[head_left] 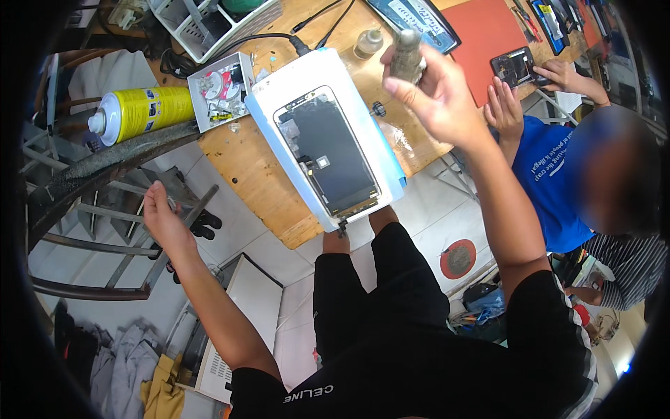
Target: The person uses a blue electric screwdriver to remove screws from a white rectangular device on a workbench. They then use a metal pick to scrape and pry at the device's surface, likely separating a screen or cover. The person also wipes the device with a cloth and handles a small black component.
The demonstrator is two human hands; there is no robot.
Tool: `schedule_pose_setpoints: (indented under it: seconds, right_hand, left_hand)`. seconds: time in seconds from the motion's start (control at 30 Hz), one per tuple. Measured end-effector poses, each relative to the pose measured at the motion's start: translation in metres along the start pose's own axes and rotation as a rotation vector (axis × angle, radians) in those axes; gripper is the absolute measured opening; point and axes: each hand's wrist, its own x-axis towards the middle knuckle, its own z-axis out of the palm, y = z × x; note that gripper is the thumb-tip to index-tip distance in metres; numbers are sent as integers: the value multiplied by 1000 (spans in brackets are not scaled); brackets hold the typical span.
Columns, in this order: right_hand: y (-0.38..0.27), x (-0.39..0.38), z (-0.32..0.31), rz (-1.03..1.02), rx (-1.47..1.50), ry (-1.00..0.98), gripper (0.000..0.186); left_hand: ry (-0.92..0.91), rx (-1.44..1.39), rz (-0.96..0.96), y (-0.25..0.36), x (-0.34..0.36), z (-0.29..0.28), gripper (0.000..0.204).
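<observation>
My right hand (pixel 447 101) is wrapped round a small, grimy grey bottle (pixel 407 59) above the wooden table (pixel 237 178). Off the table's left side, my left hand (pixel 167 220) is raised with its fingers drawn together; whatever may be between them is too small to make out. Between the hands, a dark phone screen panel (pixel 333 157) lies on a white flat-topped device (pixel 283 80) with light blue edges. Bits of flex cable and a small pale square sit on the panel. A clear little glass bottle (pixel 368 44) stands beyond the device, near the right hand.
Left of the device are a white box of small parts (pixel 222 87) and a yellow spray can (pixel 150 110). A metal railing (pixel 105 164) runs below the can. At right, a person in a blue shirt (pixel 551 167) handles a phone (pixel 513 68) over an orange mat (pixel 481 35).
</observation>
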Motion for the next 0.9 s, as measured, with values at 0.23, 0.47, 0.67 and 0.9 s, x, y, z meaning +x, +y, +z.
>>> schedule_pose_setpoints:
  seconds: [0.23,0.47,0.67,0.9]
  right_hand:
    - [3,52,-61,13,-289,155,21]
    - [28,95,-120,-182,-324,222,14]
    - [30,89,-127,-60,-464,421,16]
    - [23,47,-70,29,-314,254,27]
  left_hand:
    - [-185,-101,-4,12,-54,40,16]
    - [-325,-168,35,32,-98,83,15]
    - [-401,-135,89,39,-112,87,16]
    - [-250,-105,14,14,-88,39,15]
